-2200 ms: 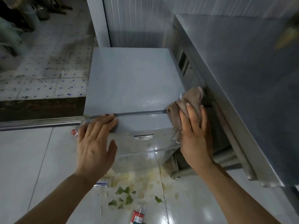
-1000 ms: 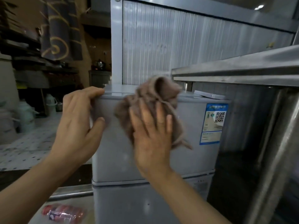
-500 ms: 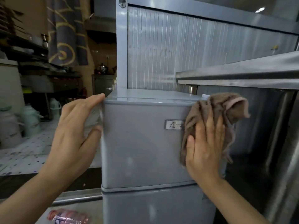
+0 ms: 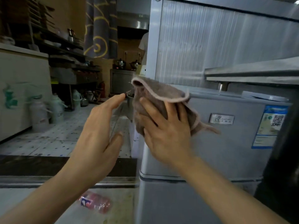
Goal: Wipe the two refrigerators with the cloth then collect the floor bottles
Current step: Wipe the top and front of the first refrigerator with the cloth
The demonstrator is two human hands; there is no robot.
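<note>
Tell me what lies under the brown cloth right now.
The cloth covers the upper left front corner of the grey refrigerator, pressed there by the right hand. The door surface beneath it is hidden, so I cannot tell whether it is clean.

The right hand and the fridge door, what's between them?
The brown cloth. In the head view the right hand presses it with spread fingers against the fridge door's upper left corner; nothing else lies between them.
</note>
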